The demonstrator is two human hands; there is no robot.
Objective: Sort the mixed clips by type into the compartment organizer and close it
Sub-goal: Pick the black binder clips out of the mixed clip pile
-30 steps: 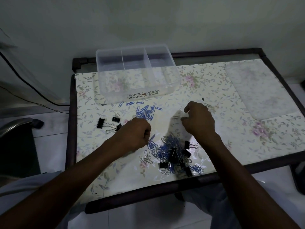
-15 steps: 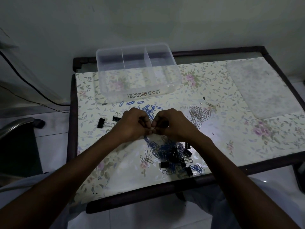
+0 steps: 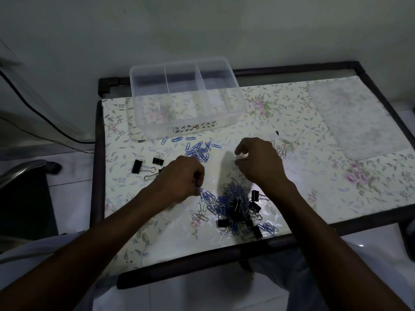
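Floral worktop (image 3: 314,176): black binder clips (image 3: 146,166) lie left, blue paper clips (image 3: 198,151) beside. Left hand (image 3: 182,178) is curled shut over the mixed pile (image 3: 235,209) (contents hidden). Right hand (image 3: 260,163) pinches something small. Empty clear organizer (image 3: 186,97) sits behind; its lid (image 3: 357,115) lies right.

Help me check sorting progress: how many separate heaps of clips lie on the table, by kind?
Blue paper clip heap: 1
Silver paper clip heap, partly hidden: 1
Black binder clip group: 1
Unsorted mixed pile: 1
Total: 4
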